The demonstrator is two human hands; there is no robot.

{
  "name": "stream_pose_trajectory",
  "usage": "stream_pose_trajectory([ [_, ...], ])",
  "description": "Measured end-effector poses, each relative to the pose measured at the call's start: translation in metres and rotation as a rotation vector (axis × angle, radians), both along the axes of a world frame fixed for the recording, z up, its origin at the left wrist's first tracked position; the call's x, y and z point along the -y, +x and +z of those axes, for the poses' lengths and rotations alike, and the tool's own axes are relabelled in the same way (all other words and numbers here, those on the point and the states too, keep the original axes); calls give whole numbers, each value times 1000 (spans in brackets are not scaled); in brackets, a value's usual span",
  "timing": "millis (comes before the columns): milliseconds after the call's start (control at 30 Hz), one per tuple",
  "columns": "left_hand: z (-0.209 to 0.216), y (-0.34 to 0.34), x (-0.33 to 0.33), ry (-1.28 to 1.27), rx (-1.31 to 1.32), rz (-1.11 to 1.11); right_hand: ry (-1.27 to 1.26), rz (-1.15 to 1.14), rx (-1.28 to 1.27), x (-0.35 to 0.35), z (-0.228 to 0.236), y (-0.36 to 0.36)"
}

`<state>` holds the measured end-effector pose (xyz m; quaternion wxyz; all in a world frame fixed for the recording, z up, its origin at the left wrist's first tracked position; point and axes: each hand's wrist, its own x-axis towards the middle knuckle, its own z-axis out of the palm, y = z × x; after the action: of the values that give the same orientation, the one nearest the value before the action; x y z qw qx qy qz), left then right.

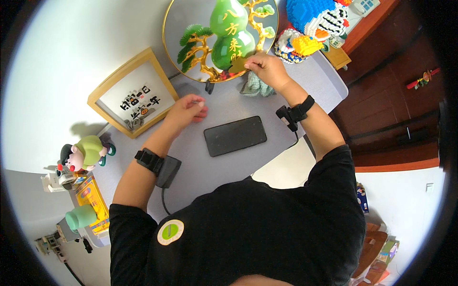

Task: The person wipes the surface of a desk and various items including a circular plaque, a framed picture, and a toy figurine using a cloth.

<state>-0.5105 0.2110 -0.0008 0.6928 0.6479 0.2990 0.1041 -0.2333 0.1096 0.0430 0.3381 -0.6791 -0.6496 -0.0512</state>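
Observation:
My right hand [268,69] pinches a small flat olive-yellow piece [237,65] against the lower part of a round ornament, which has a glossy green gourd [232,33] in a gold ring; I cannot make out what the piece is made of. Below that hand sits a pale green, ruffled object [257,85]. My left hand [187,112] hovers or rests by the lower right corner of a wood-framed picture [138,93], its fingers loosely curled, apart and empty. A black smartphone [235,136] lies on the desk between my forearms.
Building-brick figures [312,28] crowd the desk's far right. At the left are a cartoon pig figurine [86,152], a mint-green jar [81,218] and a yellow booklet [93,200]. The grey desk [191,167] has a rounded right corner. Black devices with cables are strapped to both forearms.

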Motion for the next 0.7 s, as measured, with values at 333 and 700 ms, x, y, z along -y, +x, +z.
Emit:
stream_pose_trajectory([
  [333, 1, 5, 1, -19, 8, 9, 3, -52, 201, 3, -4, -10],
  [700, 9, 14, 7, 40, 61, -10, 66, -68, 31, 4, 1, -7],
])
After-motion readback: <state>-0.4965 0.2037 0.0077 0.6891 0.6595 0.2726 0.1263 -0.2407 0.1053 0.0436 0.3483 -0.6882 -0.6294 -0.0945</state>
